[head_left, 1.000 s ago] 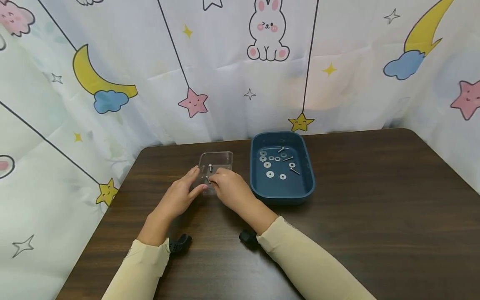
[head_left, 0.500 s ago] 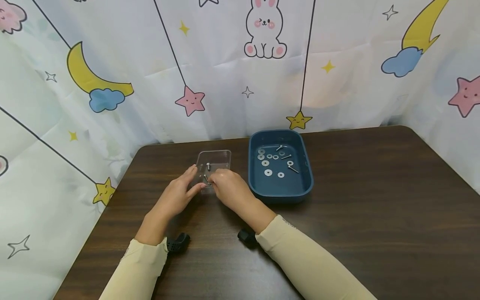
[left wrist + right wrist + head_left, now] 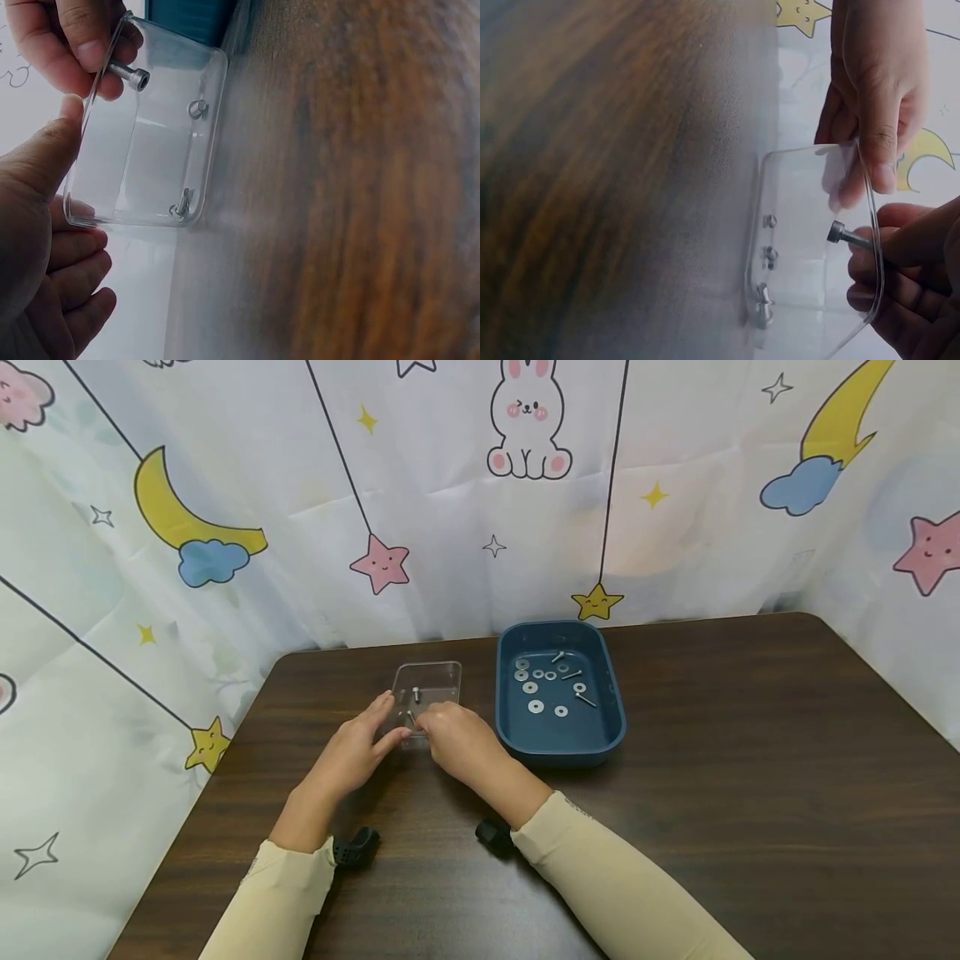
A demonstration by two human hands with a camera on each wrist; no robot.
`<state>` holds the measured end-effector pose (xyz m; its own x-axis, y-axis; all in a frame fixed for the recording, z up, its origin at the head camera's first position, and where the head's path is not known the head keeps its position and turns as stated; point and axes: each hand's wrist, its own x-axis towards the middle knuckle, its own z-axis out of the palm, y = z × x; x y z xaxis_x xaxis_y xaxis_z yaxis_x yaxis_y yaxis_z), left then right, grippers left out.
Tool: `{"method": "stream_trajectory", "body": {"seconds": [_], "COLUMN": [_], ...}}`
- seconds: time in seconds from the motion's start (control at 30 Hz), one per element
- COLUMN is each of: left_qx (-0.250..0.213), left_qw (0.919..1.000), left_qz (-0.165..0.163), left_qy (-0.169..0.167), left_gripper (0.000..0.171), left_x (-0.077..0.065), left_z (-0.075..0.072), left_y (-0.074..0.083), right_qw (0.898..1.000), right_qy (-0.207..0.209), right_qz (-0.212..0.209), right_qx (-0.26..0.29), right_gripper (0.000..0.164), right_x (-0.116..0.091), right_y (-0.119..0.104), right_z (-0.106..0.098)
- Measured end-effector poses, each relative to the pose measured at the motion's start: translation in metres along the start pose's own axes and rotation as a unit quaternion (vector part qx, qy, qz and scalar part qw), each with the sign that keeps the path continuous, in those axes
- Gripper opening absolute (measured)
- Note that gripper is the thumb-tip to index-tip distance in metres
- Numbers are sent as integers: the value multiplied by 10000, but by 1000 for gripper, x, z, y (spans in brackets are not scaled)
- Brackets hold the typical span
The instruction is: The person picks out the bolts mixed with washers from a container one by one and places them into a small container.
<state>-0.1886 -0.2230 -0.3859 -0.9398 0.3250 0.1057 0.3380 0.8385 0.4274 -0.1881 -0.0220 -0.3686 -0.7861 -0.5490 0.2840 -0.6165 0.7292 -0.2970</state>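
Note:
A clear plastic box (image 3: 442, 681) stands at the table's far left. My left hand (image 3: 352, 752) holds its near left corner, the thumb at the near rim and the fingers along the left side. With thumb and fingertips my right hand (image 3: 459, 739) pinches a socket-head bolt (image 3: 137, 78). In the right wrist view the head of this bolt (image 3: 836, 231) points down inside the box, above its floor. Several small metal pieces lie on the box floor, among them a screw (image 3: 197, 109) and a short metal piece (image 3: 182, 202) in the left wrist view.
To the right of the box stands a blue tray (image 3: 618, 714) with several flat washers (image 3: 536, 707) and a few bolts, one bolt (image 3: 586, 700) near its right side. A dark wooden table (image 3: 720, 760) lies beneath, backed by a printed curtain (image 3: 450, 460).
The head view has shifted slightly. Both hands stay at the clear box, and my right hand keeps its pinch on the bolt with little visible movement.

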Motion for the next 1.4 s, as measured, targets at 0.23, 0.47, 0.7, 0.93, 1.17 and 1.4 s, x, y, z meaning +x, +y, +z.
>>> {"method": "stream_trajectory", "body": {"seconds": [0.23, 0.47, 0.7, 0.93, 1.17, 1.4], "left_qx": [34, 11, 12, -12, -60, -73], "left_qw": [10000, 10000, 10000, 10000, 9999, 9999], "left_qz": [-2, -43, -21, -34, -45, -38], "left_qy": [-3, -15, -31, -61, -88, -109], "left_gripper": [73, 73, 74, 74, 75, 76], "left_x": [-1, -1, -2, -2, -2, -2], "left_z": [0, 0, 0, 0, 0, 0], "left_y": [0, 1, 1, 1, 1, 1], "right_qw": [9999, 9997, 9988, 9977, 9966, 9954], "right_qy": [-44, -99, -336, -462, -337, -388], "right_qz": [-71, -99, -115, -182, -345, -413], "right_qx": [-58, -198, -338, -466, -663, -771], "right_gripper": [25, 24, 23, 24, 24, 25], "right_x": [-2, -4, -4, -5, -7, -8], "right_y": [0, -2, -3, -3, -3, -3], "right_z": [0, -1, -2, -2, -2, -3]}}
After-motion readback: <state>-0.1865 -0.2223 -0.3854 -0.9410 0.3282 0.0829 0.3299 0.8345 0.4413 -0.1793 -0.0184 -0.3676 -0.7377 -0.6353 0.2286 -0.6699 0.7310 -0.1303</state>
